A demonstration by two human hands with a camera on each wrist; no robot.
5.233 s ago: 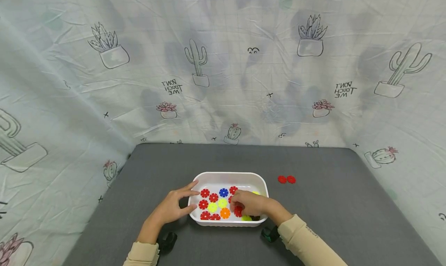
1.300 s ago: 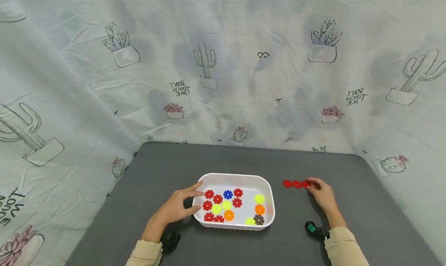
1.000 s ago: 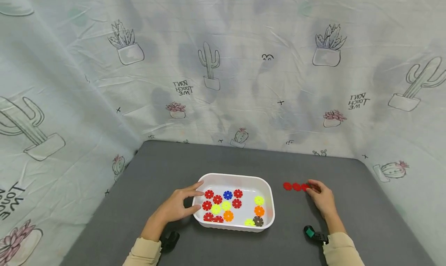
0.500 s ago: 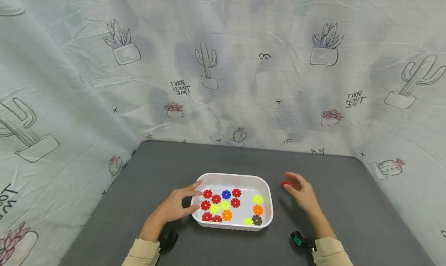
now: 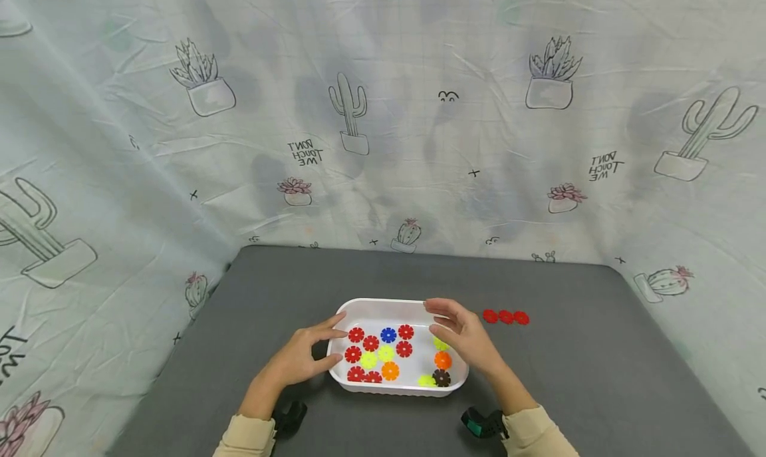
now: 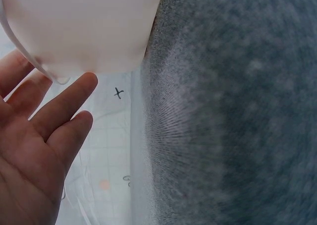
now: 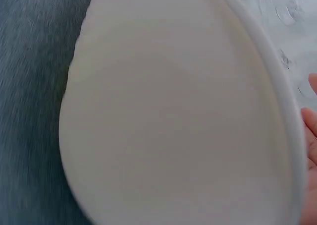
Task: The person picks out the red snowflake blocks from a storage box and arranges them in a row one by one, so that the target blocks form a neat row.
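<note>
A white plastic tray point(image 5: 395, 389) holds several flower-shaped discs: red discs point(image 5: 371, 343) at the left and middle, a blue disc point(image 5: 388, 335), yellow discs point(image 5: 385, 353), orange discs point(image 5: 390, 370) and a dark brown disc point(image 5: 441, 377). My left hand point(image 5: 296, 357) rests at the tray's left rim with fingers extended; in the left wrist view, fingertips point(image 6: 89, 81) lie against the outer wall. Over the tray's right end hovers my right hand point(image 5: 469, 334), its fingers loosely bent with nothing between them, partly covering a yellow disc. Three red discs point(image 5: 505, 317) lie in a row to the right.
A grey cloth-covered table point(image 5: 598, 364) carries everything. Behind it and at the sides hangs a pale curtain point(image 5: 395, 111) with cactus prints. Dark wrist-camera mounts point(image 5: 481, 422) sit below both hands, close above the table.
A third red disc has joined the row at the right, brought by my right hand. That hand has let go and moved left, back over the tray. My left hand stays at the rim.
</note>
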